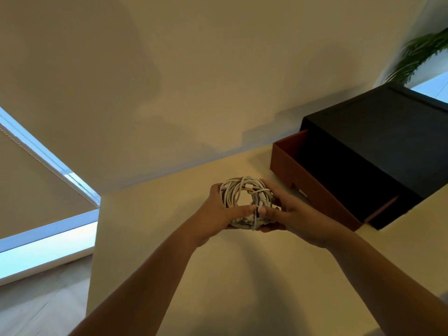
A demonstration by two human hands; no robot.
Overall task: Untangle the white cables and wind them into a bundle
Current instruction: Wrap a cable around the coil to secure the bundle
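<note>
A round coil of white cables (242, 190) is held above the cream table (218, 275) between both hands. My left hand (223, 212) grips its left side, thumb lying across the front of the coil. My right hand (288, 214) grips the right side, thumb tip meeting the left thumb near the coil's lower middle. Several white plug ends show on the right part of the coil. The underside of the bundle is hidden by my palms.
A brown open box (312, 190) with a black inside stands at the right on the table, and a black lid or box (388, 132) sits over its far part. A green plant (421, 54) is at top right. The table's left edge (95, 251) drops to the floor.
</note>
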